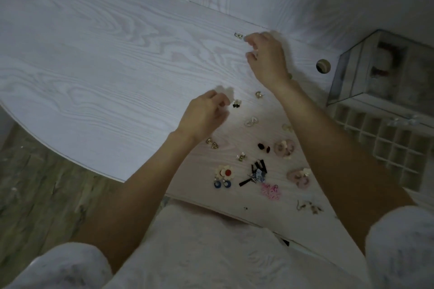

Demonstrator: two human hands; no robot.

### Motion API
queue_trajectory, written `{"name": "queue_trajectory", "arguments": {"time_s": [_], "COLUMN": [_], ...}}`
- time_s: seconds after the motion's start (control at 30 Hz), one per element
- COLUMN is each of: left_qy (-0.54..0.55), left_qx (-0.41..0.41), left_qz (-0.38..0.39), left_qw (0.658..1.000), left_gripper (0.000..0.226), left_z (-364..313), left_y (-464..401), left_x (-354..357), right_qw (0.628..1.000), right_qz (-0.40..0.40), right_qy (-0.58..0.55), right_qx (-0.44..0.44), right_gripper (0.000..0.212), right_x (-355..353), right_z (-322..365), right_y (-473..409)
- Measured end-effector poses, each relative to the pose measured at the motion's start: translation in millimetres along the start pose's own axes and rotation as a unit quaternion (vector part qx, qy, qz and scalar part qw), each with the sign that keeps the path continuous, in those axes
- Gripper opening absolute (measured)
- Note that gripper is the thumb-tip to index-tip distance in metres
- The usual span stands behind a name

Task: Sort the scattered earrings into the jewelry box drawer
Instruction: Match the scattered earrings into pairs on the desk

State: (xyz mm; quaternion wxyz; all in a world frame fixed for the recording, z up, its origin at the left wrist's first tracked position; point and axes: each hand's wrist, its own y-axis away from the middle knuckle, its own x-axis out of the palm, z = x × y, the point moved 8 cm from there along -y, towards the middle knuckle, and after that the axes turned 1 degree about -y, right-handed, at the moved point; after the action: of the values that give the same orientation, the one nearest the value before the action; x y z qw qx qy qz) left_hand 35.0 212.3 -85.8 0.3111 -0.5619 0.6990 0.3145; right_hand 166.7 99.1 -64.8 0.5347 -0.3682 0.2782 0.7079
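Earrings (258, 166) lie scattered on the counter (105, 65). Right hand (265, 56) reaches, fingers curled, perhaps empty; left hand (204, 112) pinches near a stud (236, 103). Lift singly, then drawer (387, 148).

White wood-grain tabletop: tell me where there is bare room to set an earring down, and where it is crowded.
The white wood-grain tabletop is bare left of both hands, from the left hand out to its curved edge. It is crowded between the forearms, around the cream flower earring and black bar earrings, toward the compartmented jewelry box drawer.
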Motion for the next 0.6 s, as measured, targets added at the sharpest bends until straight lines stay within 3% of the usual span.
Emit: {"name": "queue_trajectory", "arguments": {"time_s": [0.13, 0.33, 0.6], "left_qy": [-0.002, 0.005, 0.007], "left_qx": [-0.051, -0.11, -0.126], "left_qz": [-0.031, -0.046, -0.058], "left_qw": [0.998, 0.993, 0.99], "left_gripper": [0.012, 0.01, 0.019], "left_z": [16, 46, 43], "left_y": [1, 11, 20], "left_x": [-9, -28, -28], "right_qw": [1.0, 0.998, 0.986], "right_qz": [0.009, 0.02, 0.09], "right_qy": [0.022, 0.054, 0.112], "right_qx": [0.004, 0.034, -0.086], "right_gripper": [0.04, 0.017, 0.015], "right_x": [14, 39, 61], "right_z": [1, 1, 67], "right_y": [-39, -57, 21]}}
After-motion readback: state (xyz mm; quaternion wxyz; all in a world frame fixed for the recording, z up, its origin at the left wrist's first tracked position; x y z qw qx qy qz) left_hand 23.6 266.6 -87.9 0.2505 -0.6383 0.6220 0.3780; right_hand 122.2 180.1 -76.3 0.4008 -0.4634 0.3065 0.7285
